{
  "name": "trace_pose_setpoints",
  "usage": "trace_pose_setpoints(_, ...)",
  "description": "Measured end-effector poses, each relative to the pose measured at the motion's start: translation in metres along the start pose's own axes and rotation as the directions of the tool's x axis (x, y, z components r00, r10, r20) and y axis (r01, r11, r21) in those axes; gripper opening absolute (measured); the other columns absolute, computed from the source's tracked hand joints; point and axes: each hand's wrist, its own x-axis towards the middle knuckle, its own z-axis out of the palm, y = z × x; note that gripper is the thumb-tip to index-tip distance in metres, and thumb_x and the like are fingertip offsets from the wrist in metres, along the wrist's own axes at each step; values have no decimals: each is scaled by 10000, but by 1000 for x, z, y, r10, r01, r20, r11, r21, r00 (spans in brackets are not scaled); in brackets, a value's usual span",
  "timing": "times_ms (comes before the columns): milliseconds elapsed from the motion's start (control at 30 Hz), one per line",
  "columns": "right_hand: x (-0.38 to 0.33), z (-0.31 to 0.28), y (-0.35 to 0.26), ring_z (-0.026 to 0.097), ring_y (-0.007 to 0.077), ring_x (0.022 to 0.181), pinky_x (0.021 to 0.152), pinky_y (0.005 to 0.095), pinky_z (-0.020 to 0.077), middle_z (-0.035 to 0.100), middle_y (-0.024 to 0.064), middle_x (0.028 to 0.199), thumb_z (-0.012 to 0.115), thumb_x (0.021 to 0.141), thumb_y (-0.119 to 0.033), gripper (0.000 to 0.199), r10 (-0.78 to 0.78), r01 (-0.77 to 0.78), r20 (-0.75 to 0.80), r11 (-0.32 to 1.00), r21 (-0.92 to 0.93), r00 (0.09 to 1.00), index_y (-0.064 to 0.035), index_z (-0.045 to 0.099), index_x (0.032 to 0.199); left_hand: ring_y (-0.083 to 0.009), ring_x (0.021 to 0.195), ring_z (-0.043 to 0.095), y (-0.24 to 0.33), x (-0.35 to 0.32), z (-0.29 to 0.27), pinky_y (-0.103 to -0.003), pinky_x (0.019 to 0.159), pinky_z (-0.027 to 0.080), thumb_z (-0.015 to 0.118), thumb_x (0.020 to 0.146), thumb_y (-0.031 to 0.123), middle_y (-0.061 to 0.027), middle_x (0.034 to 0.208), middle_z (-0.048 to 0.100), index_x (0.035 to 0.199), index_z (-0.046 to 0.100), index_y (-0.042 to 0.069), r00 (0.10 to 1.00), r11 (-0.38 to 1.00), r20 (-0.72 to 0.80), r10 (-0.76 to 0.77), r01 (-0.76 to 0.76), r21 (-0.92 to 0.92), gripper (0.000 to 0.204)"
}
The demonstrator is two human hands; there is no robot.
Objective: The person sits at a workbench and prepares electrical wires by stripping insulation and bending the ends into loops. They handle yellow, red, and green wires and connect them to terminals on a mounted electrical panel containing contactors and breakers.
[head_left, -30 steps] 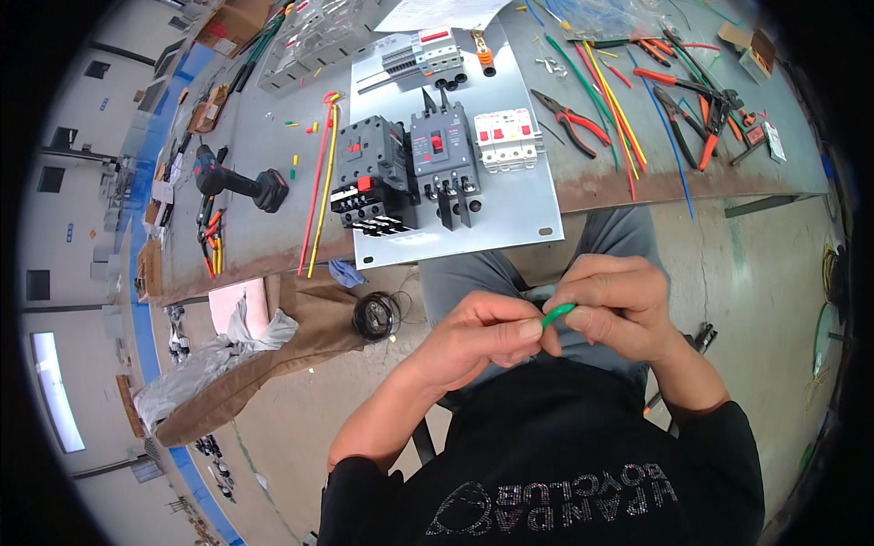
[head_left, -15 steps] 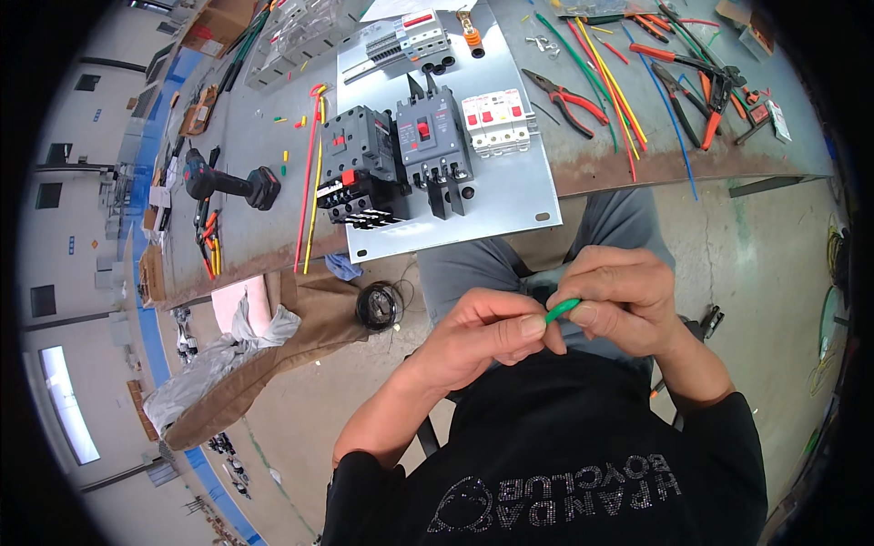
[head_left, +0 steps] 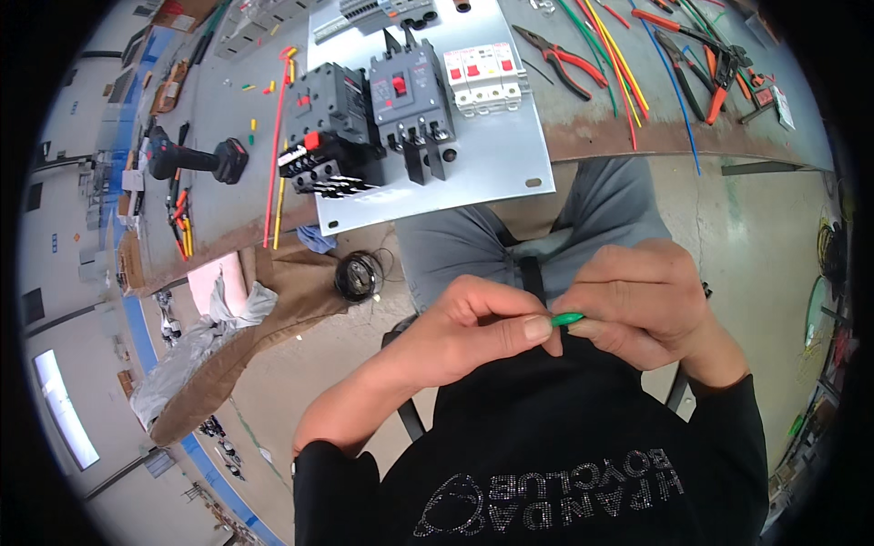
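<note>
In front of my chest, over my lap, both hands meet at a short green piece [head_left: 566, 319], smooth and narrow like a bit of insulated wire or sleeving; its exact kind is not clear. The thumb and forefinger of my left hand [head_left: 482, 329] pinch its left end. My right hand [head_left: 637, 296] has its fingers closed on the other end, and they hide part of it. Beyond my knees, a metal mounting plate [head_left: 482, 197] on the bench carries a grey circuit breaker [head_left: 407, 100], a black contactor [head_left: 328, 114] and a row of white miniature breakers [head_left: 482, 77].
A cordless drill [head_left: 193, 162] lies on the left of the bench [head_left: 601, 136]. Pliers [head_left: 560, 64], cutters [head_left: 701, 73] and coloured wires [head_left: 619, 64] are on the right. Below the bench's left edge are a black wire coil [head_left: 358, 276] and brown cloth [head_left: 300, 291].
The bench and plate sit higher and further left in the picture as the view shifts. Both hands keep their pinch; the green piece now lies more level and shows less between the fingers.
</note>
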Motion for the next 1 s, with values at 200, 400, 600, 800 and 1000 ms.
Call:
trace_pose_setpoints(200,0,-12,-1,565,223,564,449,347,420,524,55,783,753,759,-27,238,18,-1,197,996,-86,980,-6,707,991,-40,794,549,-13,8,-8,-222,713,428,706,1021,233,20,832,692,1013,783,-30,993,992,48,-105,102,72,275)
trace_pose_setpoints(400,3,-20,-7,546,274,552,467,383,413,487,82,742,757,768,-48,152,117,-47,357,979,-198,927,-15,672,890,-39,750,510,-24,25,-13,-224,668,395,683,1033,224,34,779,645,991,781,-28,988,979,91,-123,106,176,274)
trace_pose_setpoints(600,10,-37,24,624,327,703,611,394,497,643,136,807,767,861,-130,142,226,-233,418,972,-34,880,-2,735,913,-47,604,386,-33,51,-21,-219,541,282,662,1045,257,57,673,477,1032,738,-37,963,965,120,-241,251,-76,304)
trace_pose_setpoints(800,36,-37,30,687,179,912,789,318,553,742,129,1001,462,1035,-696,830,615,-619,161,668,412,772,77,757,1109,-32,628,375,1,45,3,-216,569,298,608,1084,272,73,707,443,1105,715,12,994,998,88,-58,55,37,282)
trace_pose_setpoints(1000,27,-4,15,717,238,968,910,362,565,749,201,1096,394,1039,-726,903,631,-726,408,396,562,660,99,731,1177,-51,617,369,0,34,17,-235,570,290,593,1095,287,54,690,458,1066,721,2,996,973,21,86,-88,213,314)
